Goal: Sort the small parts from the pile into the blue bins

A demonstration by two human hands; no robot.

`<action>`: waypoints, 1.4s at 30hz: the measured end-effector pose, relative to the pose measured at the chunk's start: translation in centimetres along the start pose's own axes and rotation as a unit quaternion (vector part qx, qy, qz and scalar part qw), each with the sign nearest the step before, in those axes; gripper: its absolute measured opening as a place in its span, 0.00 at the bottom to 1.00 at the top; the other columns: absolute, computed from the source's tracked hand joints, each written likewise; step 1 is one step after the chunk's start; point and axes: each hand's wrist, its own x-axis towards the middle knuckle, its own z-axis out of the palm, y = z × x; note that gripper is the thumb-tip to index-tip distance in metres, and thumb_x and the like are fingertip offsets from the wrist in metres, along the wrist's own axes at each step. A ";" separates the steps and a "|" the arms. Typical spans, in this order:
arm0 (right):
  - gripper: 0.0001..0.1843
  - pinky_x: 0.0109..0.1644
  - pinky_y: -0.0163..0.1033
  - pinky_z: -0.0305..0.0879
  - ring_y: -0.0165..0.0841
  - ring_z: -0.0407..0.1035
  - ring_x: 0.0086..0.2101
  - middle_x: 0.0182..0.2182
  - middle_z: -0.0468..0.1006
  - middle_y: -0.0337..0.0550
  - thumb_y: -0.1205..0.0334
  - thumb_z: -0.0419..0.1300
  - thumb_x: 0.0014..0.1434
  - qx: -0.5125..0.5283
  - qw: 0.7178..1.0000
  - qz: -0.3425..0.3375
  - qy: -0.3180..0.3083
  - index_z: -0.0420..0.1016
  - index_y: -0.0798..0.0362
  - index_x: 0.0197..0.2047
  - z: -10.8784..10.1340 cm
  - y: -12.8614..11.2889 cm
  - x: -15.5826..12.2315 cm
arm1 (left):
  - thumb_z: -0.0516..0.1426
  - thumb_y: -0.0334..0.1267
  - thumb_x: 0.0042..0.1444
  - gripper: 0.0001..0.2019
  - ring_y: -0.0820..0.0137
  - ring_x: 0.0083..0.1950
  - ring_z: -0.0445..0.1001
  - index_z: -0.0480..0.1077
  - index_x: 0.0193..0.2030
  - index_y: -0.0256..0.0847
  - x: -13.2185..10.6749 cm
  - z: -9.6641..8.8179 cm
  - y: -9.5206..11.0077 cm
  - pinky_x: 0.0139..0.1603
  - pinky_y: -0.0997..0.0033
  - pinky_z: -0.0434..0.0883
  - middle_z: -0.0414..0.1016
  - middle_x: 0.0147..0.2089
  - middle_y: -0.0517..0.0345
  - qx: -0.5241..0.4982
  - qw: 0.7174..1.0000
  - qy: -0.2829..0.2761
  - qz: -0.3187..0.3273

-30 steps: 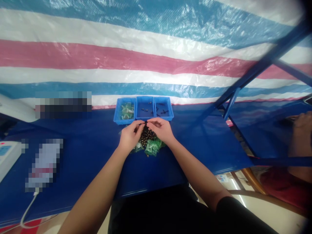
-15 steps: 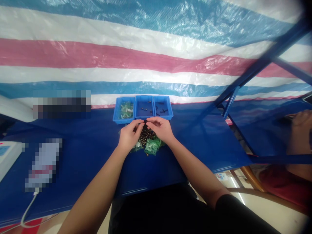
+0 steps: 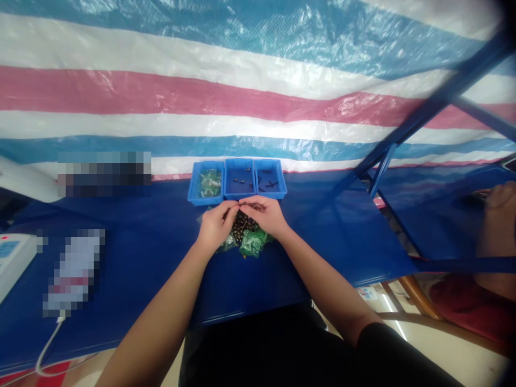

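My left hand [image 3: 215, 224] and my right hand [image 3: 264, 214] meet fingertip to fingertip over a heap of small dark screws [image 3: 241, 224] on the blue table [image 3: 153, 252]. Both hands pinch a small dark part between them; it is too small to name. Green plastic bags [image 3: 251, 243] lie under and around the heap. Just beyond my hands stand three small blue bins side by side: the left bin [image 3: 206, 183] holds green bags, the middle bin [image 3: 239, 180] and the right bin [image 3: 270, 180] hold a few dark screws.
A striped tarp [image 3: 242, 97] hangs behind the table. A white device [image 3: 12, 255] with a cable lies at the far left. A blue metal frame [image 3: 403, 134] rises on the right, and another person's hand [image 3: 497, 201] rests at the right edge.
My fingertips have drawn closer together over the heap, the right fingers curling in toward the left. The bins and the heap have not moved.
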 end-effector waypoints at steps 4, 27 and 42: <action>0.14 0.43 0.40 0.73 0.34 0.75 0.38 0.38 0.81 0.44 0.51 0.66 0.55 -0.018 1.000 -0.021 -0.004 0.80 0.51 0.39 0.0 0.1 0.1 | 0.54 0.46 0.64 0.14 0.73 0.31 0.75 0.75 0.49 0.42 0.0 0.0 0.1 0.36 0.77 0.69 0.79 0.33 0.59 0.009 1.000 0.020 -0.010; 0.14 0.48 0.42 0.75 0.36 0.78 0.39 0.38 0.84 0.44 0.54 0.68 0.53 -0.039 0.997 -0.009 0.059 0.82 0.51 0.41 -0.5 0.6 0.2 | 0.54 0.46 0.64 0.14 0.73 0.31 0.77 0.75 0.49 0.42 0.1 -0.4 0.7 0.36 0.76 0.72 0.79 0.32 0.60 -0.012 0.998 0.036 -0.050; 0.16 0.31 0.36 0.70 0.29 0.72 0.26 0.28 0.79 0.40 0.50 0.68 0.51 0.014 0.993 0.033 0.112 0.79 0.51 0.38 -1.5 -0.8 0.8 | 0.52 0.46 0.64 0.15 0.73 0.28 0.76 0.75 0.51 0.43 0.0 -0.3 0.8 0.33 0.75 0.70 0.77 0.28 0.62 0.004 0.998 0.030 -0.047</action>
